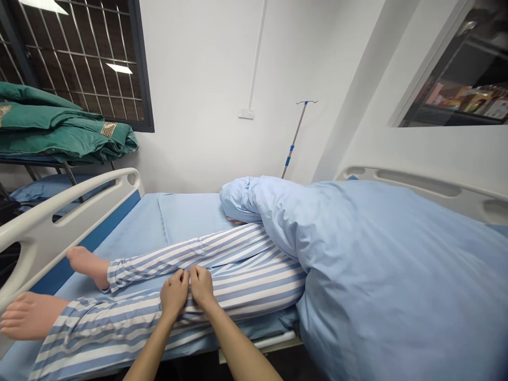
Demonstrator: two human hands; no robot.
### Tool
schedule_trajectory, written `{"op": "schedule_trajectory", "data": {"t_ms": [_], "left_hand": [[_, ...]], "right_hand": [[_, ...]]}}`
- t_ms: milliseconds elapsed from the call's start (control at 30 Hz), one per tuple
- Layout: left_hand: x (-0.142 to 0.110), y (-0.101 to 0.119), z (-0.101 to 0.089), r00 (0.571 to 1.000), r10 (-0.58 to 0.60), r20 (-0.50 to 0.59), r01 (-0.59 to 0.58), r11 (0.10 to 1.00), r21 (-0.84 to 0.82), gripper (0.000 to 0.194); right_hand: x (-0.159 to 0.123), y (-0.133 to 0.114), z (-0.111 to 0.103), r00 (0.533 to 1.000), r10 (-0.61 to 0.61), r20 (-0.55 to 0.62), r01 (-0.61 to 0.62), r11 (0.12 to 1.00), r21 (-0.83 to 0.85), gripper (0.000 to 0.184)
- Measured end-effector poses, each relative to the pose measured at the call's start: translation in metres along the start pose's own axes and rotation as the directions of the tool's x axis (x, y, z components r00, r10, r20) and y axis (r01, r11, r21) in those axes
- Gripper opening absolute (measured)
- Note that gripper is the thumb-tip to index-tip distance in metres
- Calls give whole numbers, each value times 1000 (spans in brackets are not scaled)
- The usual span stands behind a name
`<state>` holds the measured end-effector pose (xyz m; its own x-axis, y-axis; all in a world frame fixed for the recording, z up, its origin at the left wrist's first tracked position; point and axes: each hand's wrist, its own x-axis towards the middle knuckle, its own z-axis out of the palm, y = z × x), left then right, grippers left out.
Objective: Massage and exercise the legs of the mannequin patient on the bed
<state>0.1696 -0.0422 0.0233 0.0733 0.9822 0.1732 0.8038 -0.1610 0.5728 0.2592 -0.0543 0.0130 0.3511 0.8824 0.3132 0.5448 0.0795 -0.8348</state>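
Observation:
A figure in blue-and-white striped trousers (222, 264) lies on a hospital bed, bare feet (34, 312) toward the footboard at left. A light blue quilt (377, 254) is folded back over the upper body. My left hand (173, 292) and my right hand (201, 286) rest side by side on the near trouser leg around the knee, fingers curled and pinching the striped cloth, thumbs almost touching.
A white plastic footboard (59, 211) stands at the left end, and a side rail (436, 185) runs along the far side by the wall. An IV pole (296, 137) rises behind the bed. Folded green blankets (59, 132) lie on a rack under the barred window.

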Motion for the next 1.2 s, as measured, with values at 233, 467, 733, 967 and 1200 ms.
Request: {"op": "schedule_trajectory", "data": {"t_ms": [233, 467, 733, 967, 1200], "left_hand": [[7, 10, 3, 999, -24, 31, 30, 977, -213, 34], [8, 47, 8, 972, -226, -60, 104, 648, -755, 30], [-4, 36, 18, 982, -91, -165, 13, 906, -424, 34], [-1, 24, 23, 993, 41, -113, -65, 975, -214, 33], [-5, 26, 23, 990, 141, 10, -141, 989, 37, 24]], "right_hand": [[5, 0, 1, 997, 66, -26, -58, 967, 248, 38], [8, 3, -2, 995, 95, -27, -72, 881, 467, 37], [8, 7, -2, 992, 115, -49, -81, 888, 452, 34], [7, 3, -7, 996, 81, -32, -71, 969, 236, 40], [9, -12, -48, 993, -110, 37, 115, 960, -254, 39]]}}
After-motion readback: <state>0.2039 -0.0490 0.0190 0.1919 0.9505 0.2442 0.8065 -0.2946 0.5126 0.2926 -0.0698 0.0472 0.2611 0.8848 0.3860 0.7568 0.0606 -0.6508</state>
